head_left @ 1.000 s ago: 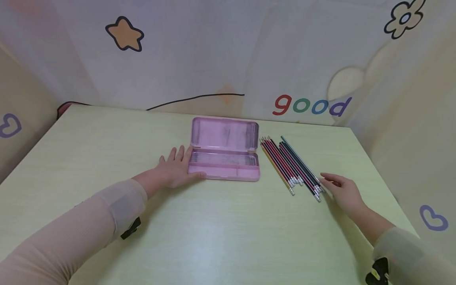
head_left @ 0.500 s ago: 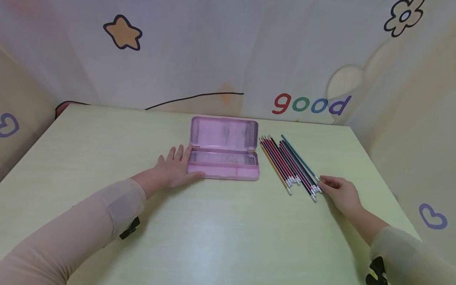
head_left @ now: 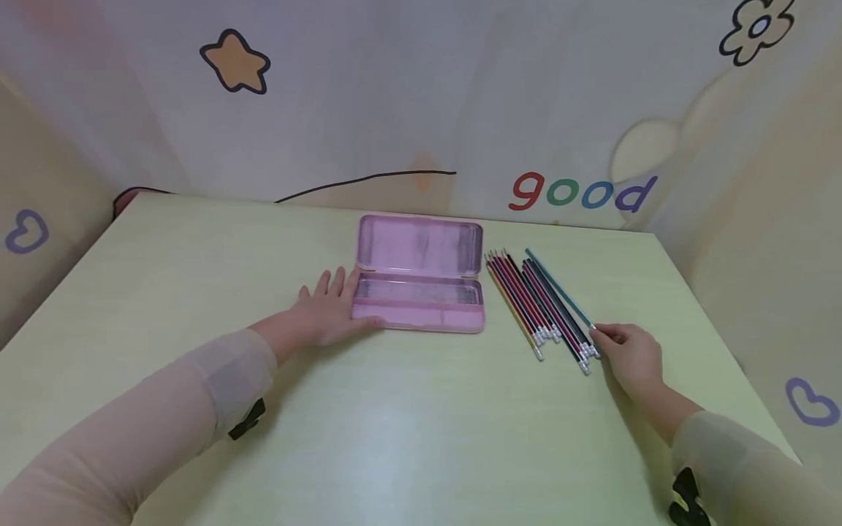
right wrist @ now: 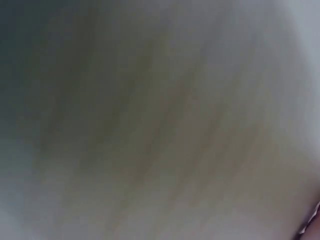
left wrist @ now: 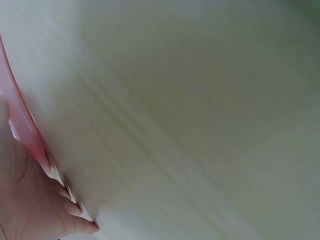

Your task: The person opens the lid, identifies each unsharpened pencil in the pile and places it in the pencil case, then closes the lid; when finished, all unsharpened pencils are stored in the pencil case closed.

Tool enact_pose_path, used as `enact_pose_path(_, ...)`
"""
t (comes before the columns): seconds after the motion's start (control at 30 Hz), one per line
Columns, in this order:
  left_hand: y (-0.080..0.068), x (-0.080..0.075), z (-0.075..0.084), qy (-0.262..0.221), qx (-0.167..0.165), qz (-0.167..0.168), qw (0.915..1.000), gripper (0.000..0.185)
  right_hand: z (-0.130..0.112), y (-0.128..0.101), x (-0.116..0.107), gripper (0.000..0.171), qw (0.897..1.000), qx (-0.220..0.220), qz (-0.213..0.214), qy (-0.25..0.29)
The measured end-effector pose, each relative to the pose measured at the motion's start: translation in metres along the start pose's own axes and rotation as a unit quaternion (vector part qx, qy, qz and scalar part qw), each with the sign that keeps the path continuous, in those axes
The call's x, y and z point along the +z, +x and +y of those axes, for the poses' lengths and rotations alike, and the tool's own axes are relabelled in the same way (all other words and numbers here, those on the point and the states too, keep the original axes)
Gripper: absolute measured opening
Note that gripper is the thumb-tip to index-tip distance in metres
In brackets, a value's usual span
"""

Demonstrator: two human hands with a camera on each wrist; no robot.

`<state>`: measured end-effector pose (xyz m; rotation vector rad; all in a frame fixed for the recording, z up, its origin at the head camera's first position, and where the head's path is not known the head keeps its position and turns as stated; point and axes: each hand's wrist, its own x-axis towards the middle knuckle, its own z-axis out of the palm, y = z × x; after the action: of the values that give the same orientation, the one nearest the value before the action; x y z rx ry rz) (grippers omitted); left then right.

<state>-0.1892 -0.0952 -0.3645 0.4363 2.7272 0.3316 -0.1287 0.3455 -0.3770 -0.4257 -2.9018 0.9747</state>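
A pink pencil case (head_left: 408,316) lies with its lid raised at the back middle of the table. My left hand (head_left: 322,314) rests at its left side, fingers spread and thumb along the front edge; the left wrist view shows the palm (left wrist: 32,205) beside the pink case (left wrist: 22,120). Right of the case lie several pencils (head_left: 526,303), dark red, black and one yellow, with their eraser ends toward me. My right hand (head_left: 631,358) pinches the eraser end of a teal pencil (head_left: 559,286) at the right of the bunch. The right wrist view holds mostly blurred table.
The pale wooden table (head_left: 421,431) ends at a printed cloth backdrop (head_left: 368,102) behind the case. Cloth also hangs at the left and right sides.
My right hand has moved in to the teal pencil's end and taken hold of it. That pencil now angles slightly away from the others. The left hand has stayed on the case.
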Motion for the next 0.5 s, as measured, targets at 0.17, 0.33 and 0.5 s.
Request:
enact_pose_path(0.17, 0.001, 0.001, 0.001, 0.004, 0.002, -0.002, 1.0, 0.106, 0.0, 0.004, -0.014, 0.047, 0.999, 0.031, -0.009, 0.022)
enact_pose_path(0.33, 0.0, 0.0, 0.003, 0.004, 0.002, -0.004, 1.0, 0.105, -0.001, 0.009, -0.031, 0.057, 0.995, 0.066, -0.004, 0.075)
enact_pose_path(0.5, 0.001, -0.001, 0.001, 0.004, -0.001, -0.001, 1.0, 0.106, -0.006, 0.012, -0.039, 0.063, 0.993, 0.056, 0.002, 0.107)
